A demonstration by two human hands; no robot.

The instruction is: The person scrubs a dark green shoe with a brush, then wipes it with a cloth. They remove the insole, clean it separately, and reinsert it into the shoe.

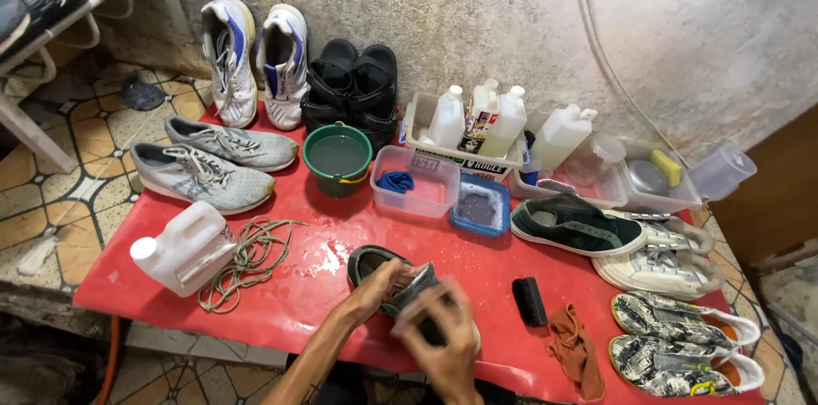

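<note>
At the lower middle of the frame both hands work on a dark shoe (368, 262) that lies on the red tabletop (290, 303), its heel end showing toward the upper left of the hands and the rest hidden under them. The left hand (381, 286) is curled around the shoe's side, fingers closed on it, while the right hand (443, 338) sits just below and to the right, blurred, gripping a grey cloth (415, 287) pressed against the shoe's upper. So the shoe lies between the two hands, touching both. Just left of it a wet patch (324, 258) shines on the tabletop. To the right of the hands a small black brush (529, 300) lies near, and beside that an orange rag (576, 350). Further right, at the lower right of the frame, stands a pair of patterned sneakers (682, 341), with a pair of white sneakers (660, 256) and a dark green sneaker (575, 226) above them. At the left a white plastic jug (183, 247) lies on its side, touching a heap of loose laces (247, 256). Above these rest a pair of grey running shoes (209, 162). Along the wall at the top stand white-and-blue sports shoes (256, 60), black sandals (354, 86), a green bucket (337, 158) of water, a clear tub (417, 183) with a blue cloth, a small blue container (480, 205) and a tray of white bottles (477, 120).
</note>
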